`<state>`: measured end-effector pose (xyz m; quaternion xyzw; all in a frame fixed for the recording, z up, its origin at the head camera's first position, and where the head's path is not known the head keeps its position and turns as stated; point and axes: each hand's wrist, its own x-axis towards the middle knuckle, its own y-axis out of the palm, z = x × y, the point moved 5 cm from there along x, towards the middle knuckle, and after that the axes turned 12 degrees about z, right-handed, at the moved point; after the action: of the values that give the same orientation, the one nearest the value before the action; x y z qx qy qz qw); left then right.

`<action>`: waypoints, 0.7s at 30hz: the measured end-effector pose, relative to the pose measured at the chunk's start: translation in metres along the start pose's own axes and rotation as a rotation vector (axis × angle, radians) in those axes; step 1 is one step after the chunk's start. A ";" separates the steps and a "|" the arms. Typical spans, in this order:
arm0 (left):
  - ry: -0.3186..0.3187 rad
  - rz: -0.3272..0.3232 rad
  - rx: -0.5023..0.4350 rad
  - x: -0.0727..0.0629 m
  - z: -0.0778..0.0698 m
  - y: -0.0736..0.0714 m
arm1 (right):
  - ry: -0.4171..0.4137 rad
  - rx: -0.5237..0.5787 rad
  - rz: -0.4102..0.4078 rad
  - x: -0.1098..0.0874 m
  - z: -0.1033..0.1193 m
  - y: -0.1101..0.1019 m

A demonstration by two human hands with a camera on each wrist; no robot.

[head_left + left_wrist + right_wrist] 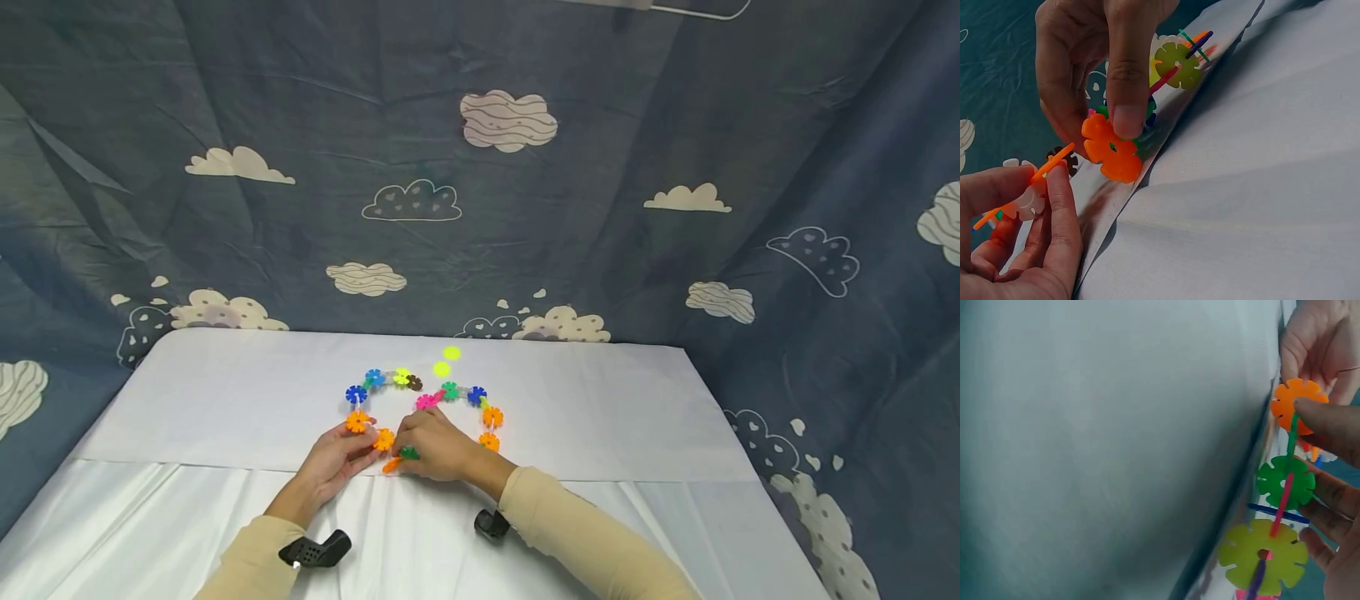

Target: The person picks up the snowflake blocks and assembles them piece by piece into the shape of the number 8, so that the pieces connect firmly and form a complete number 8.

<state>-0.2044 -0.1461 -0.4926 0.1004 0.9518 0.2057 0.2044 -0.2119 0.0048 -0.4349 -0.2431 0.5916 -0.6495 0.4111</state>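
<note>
Notched plastic flower discs are joined into a curved chain on the white table. My left hand [335, 462] pinches an orange flower disc [357, 422] at the chain's left side; in the left wrist view it shows edge-on, slotted to a whitish disc [1030, 203]. My right hand [438, 450] grips another orange flower disc [1297, 394], its thumb on the face. A green disc on edge [1292, 436] joins that one to a flat green disc [1300, 484], with a yellow-green disc [1241, 547] further along. Between the hands shows one more orange disc [384, 439].
Behind the hands the chain runs through blue [356, 394], brown [414, 382], pink [426, 402] and orange discs [492, 417]. Two loose yellow discs [452, 353] lie farther back. A cloud-patterned dark curtain [600, 250] hangs behind the white table [600, 408].
</note>
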 end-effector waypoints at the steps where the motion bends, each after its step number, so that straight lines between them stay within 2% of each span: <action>1: 0.001 0.000 -0.003 0.000 0.000 0.000 | -0.002 -0.005 -0.003 0.000 0.000 0.000; 8: -0.002 0.001 -0.001 -0.001 0.000 0.001 | -0.017 -0.035 0.005 0.004 0.002 0.007; 13: -0.002 0.001 -0.007 -0.001 0.002 0.000 | 0.016 -0.047 -0.012 0.001 -0.004 0.009; 21: 0.015 0.012 -0.023 0.000 0.002 0.000 | 0.121 0.072 -0.053 -0.002 -0.025 0.004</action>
<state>-0.2033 -0.1451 -0.4937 0.1021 0.9502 0.2186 0.1974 -0.2297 0.0210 -0.4430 -0.2043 0.5850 -0.6945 0.3656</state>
